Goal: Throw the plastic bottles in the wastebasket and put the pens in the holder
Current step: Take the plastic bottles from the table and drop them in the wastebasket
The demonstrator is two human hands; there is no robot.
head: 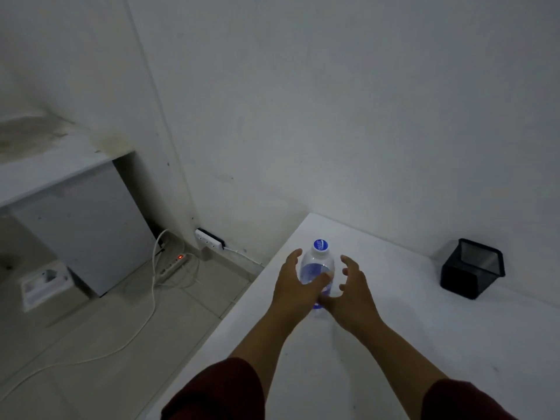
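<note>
A clear plastic bottle point(318, 263) with a blue-and-white cap and a blue label stands upright on the white table point(394, 344), near its left edge. My left hand point(298, 284) wraps it from the left, with the thumb across its front. Just right of the bottle, my right hand point(351, 291) has its fingers spread and curled, and its thumb is low by the bottle's base. A black mesh container point(471, 268), square and empty as far as I can see, stands at the back right of the table by the wall. No pens are in view.
The white wall runs close behind the table. On the tiled floor to the left lie a power strip point(174, 265) with a red light, white cables point(151, 304) and a grey cabinet point(88, 234). A wall socket strip point(209, 238) sits low on the wall.
</note>
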